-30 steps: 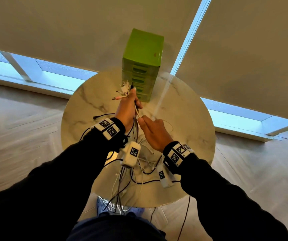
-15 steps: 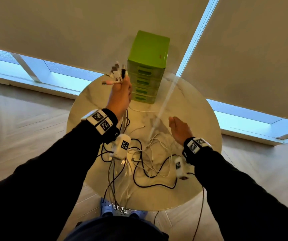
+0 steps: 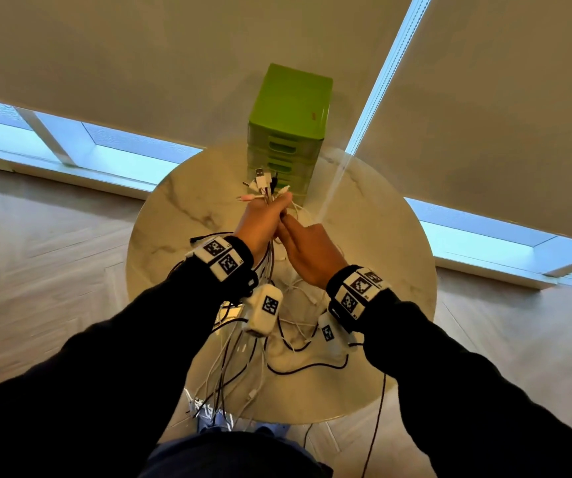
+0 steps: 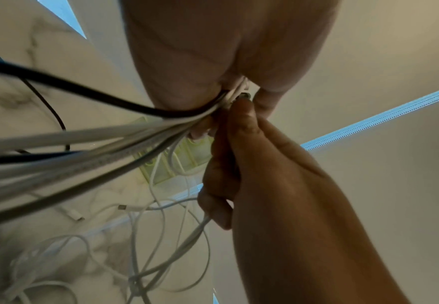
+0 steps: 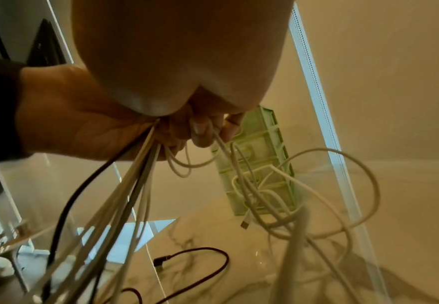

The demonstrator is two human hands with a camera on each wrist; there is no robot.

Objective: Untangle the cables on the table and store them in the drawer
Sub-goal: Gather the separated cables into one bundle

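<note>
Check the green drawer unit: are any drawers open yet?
All shut, as far as shows. In the head view the drawer fronts of the green drawer unit sit flush; the lowest ones are partly hidden behind the cable ends.

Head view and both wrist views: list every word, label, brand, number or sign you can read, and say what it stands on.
No text is readable.
Green drawer unit: small red mark on its side, too small to read.
Left wristband and right wristband: black-and-white square code markers, tiny print beside them blurred.
</note>
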